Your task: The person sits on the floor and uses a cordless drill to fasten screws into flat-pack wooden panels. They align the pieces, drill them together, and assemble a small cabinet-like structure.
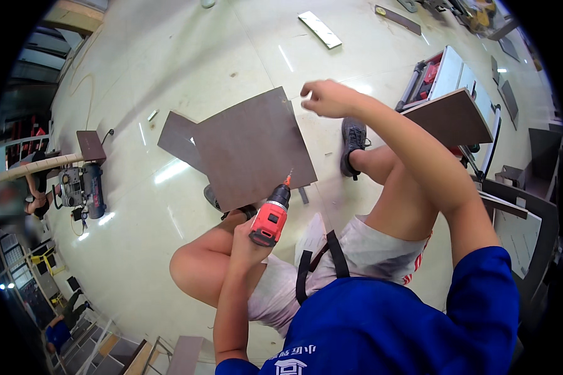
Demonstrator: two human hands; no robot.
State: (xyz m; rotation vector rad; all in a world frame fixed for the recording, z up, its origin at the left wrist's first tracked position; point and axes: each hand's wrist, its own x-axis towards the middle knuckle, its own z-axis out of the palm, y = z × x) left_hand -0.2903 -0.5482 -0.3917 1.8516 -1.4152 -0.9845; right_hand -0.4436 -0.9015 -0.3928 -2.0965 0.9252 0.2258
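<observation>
My left hand (247, 245) is wrapped round the grip of a red and black cordless drill (270, 220). Its orange-collared bit points away from me, over the near right part of a square dark brown board (253, 150). A second, narrower brown board (180, 140) lies partly under that one on its left. Beyond the square board's far right corner, my right hand (331, 99) is raised in the air. The right fingers are loosely curled and apart, with nothing visible between them.
A table saw (447, 78) stands at right, with a brown panel (453, 117) against it. Left is an air compressor (84, 190), near another person. A white strip (319, 30) and a brown strip (399, 20) lie on the far floor. My shoes flank the square board.
</observation>
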